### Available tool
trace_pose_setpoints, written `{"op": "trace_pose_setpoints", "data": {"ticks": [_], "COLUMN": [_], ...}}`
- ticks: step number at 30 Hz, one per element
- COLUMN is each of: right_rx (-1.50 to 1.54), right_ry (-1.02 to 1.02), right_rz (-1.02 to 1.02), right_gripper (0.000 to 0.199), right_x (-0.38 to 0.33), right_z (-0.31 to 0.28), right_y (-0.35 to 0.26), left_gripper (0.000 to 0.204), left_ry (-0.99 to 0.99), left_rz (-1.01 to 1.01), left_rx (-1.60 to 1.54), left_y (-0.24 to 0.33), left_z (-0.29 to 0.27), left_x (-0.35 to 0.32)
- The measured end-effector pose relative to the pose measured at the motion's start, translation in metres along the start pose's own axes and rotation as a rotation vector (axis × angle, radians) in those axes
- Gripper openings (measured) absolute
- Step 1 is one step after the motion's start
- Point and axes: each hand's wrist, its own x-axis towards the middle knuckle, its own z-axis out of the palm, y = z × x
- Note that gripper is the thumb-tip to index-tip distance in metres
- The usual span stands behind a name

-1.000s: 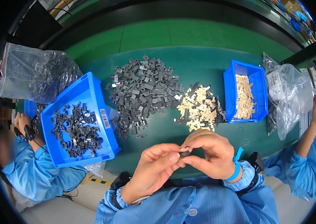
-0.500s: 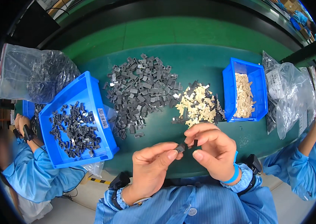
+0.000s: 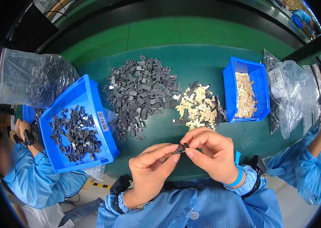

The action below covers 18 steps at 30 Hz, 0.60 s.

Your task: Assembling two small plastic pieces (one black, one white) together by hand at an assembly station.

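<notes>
My left hand (image 3: 151,171) pinches a small black plastic piece (image 3: 179,149) between thumb and forefinger, just over the near edge of the table. Against it, my right hand (image 3: 214,154) pinches a small flat dark piece (image 3: 185,145). The two parts touch or nearly touch; the fingertips partly cover them, so I cannot tell whether they are joined. Beyond my hands lies a big heap of black plastic pieces (image 3: 139,91). To its right is a smaller pile of cream and black flat pieces (image 3: 199,106).
A blue bin (image 3: 111,146) of black parts stands tilted at left, by a clear bag (image 3: 18,81). At right, a smaller blue bin (image 3: 227,89) holds tan pieces, beside plastic bags (image 3: 293,95). Co-workers in blue sit at left (image 3: 43,171) and right (image 3: 304,167).
My hands have come together, bringing the right hand's dark piece against the left hand's black piece. My right hand moved slightly left.
</notes>
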Motion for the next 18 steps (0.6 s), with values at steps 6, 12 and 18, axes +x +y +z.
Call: {"op": "trace_pose_setpoints", "data": {"ticks": [6,12,18], "right_rx": [-0.05,-0.096,-0.167], "right_ry": [0.016,0.013,0.048], "right_rz": [-0.011,-0.001,-0.046], "right_gripper": [0.009,0.01,0.013], "right_x": [-0.0002,0.0002,0.001], "right_z": [-0.0002,-0.001,0.0004], "right_y": [0.0003,-0.0008,-0.0002], "left_gripper": [0.027,0.027,0.026], "left_ry": [-0.026,-0.037,-0.037], "left_rz": [0.022,0.021,0.007], "left_rx": [0.035,0.039,0.023], "left_y": [0.0024,0.003,0.0025], "left_z": [0.0016,0.0019,0.0026], "left_x": [0.0009,0.001,0.0011]}}
